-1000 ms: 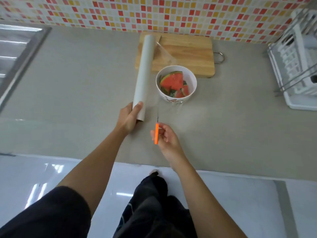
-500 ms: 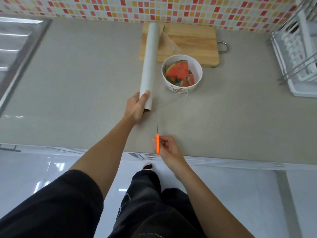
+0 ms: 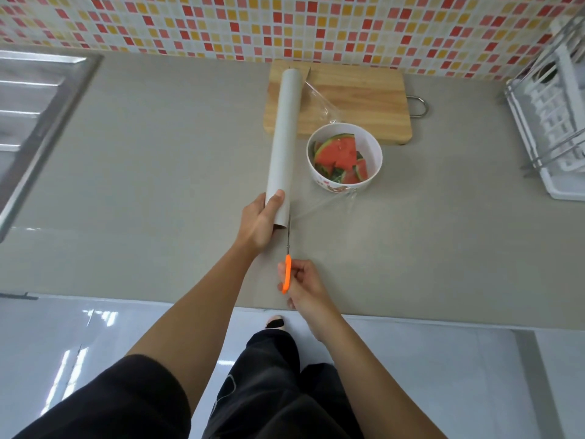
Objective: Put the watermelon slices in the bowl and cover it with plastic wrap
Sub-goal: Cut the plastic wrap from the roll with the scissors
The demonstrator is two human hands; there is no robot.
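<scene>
A white bowl (image 3: 375, 155) holds several watermelon slices (image 3: 338, 153) and stands on the grey counter in front of the cutting board. A long roll of plastic wrap (image 3: 285, 134) lies left of the bowl, its near end gripped by my left hand (image 3: 258, 221). A clear sheet of wrap (image 3: 323, 103) stretches from the roll over the bowl. My right hand (image 3: 304, 288) holds orange-handled scissors (image 3: 286, 272), blades pointing at the roll's near end, right by the film's edge.
A wooden cutting board (image 3: 357, 99) with a metal loop lies behind the bowl. A white dish rack (image 3: 557, 122) stands at the right edge. A steel sink (image 3: 34, 115) is at the left. The counter's front edge runs below my right hand.
The scissor tips have come up to the roll's near end. My left hand keeps its grip on the roll.
</scene>
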